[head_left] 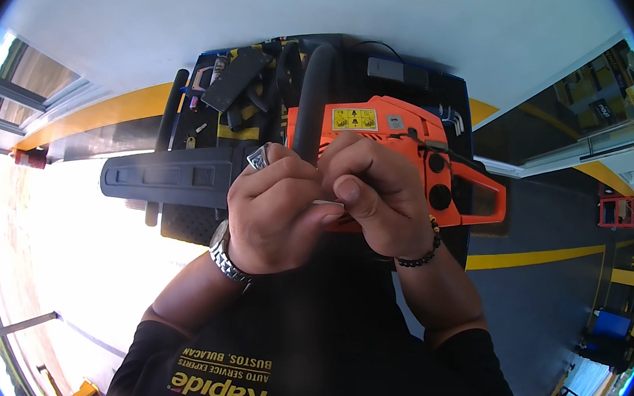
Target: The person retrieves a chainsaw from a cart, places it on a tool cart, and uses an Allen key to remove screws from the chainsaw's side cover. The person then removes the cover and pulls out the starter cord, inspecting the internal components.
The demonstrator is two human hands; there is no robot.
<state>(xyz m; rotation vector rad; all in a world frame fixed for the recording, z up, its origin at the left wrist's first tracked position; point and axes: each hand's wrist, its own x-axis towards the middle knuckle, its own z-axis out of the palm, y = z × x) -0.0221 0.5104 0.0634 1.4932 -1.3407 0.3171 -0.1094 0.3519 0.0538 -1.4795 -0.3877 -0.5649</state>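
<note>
My left hand and my right hand are close together in the middle of the view, both with curled fingers. Between their thumbs and fingertips shows a thin pale strip, pinched from both sides; most of it is hidden by the fingers. Behind and below the hands lies an orange chainsaw with a black front handle. Its black bar cover extends to the left, past my left hand. The chainsaw's middle is covered by my hands.
The chainsaw rests on a dark cart top against a pale wall. At its far left lie a black case, a black-and-yellow bag and small tools. A grey box-shaped thing sits at the back. A red trolley stands far right.
</note>
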